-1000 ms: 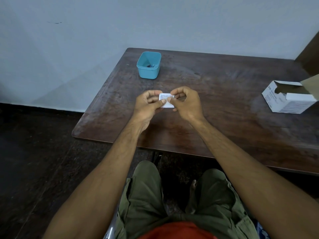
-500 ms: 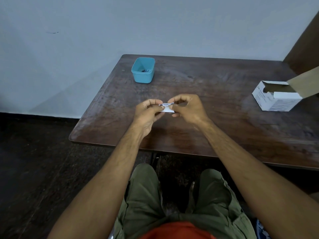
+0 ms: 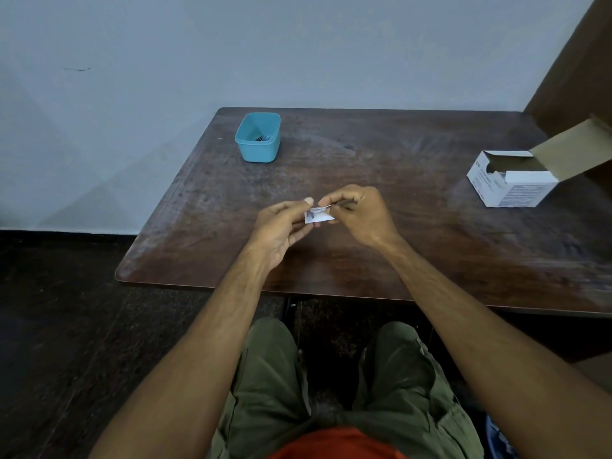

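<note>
A small white paper packet (image 3: 317, 216) with dark print is held between both hands above the middle of the dark wooden table (image 3: 414, 246). My left hand (image 3: 281, 228) pinches its left side, thumb tip on top. My right hand (image 3: 359, 215) pinches the upper right edge, where a flap of the packet looks peeled up. Most of the packet is hidden by the fingers.
A teal plastic tub (image 3: 258, 136) with small dark items inside stands at the table's far left. An opened white cardboard box (image 3: 512, 178), lid flap raised, sits at the right. A pale wall runs behind the table; dark floor lies to the left.
The packet has turned from flat and face-up to edge-on, and its top edge now looks parted. Both hands shifted slightly; the view has tilted.
</note>
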Demonstrator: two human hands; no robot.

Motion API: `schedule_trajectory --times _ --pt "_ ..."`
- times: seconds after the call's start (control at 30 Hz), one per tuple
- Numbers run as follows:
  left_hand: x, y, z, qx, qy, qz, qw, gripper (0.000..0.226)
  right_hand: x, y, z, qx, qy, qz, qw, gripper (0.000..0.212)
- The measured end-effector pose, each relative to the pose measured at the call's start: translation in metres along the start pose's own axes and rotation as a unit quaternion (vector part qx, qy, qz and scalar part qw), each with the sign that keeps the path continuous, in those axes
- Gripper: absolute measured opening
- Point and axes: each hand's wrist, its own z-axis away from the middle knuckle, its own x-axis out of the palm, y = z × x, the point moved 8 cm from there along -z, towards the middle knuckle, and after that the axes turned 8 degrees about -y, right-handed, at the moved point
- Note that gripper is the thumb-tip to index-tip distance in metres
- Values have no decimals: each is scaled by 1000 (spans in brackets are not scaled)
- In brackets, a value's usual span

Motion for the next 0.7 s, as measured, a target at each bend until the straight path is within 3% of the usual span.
schedule_trajectory --times 0.3,0.6,0.7 --pt "9 -14 -2 -26 -24 6 999 11 -5 6 9 -11 16 27 999 30" --pt "13 -5 -5 24 -2 -8 1000 11 -4 19 15 78 28 -182 980 21" --pt "15 -3 -4 46 3 -29 999 13 -2 21 17 107 28 -186 976 13"
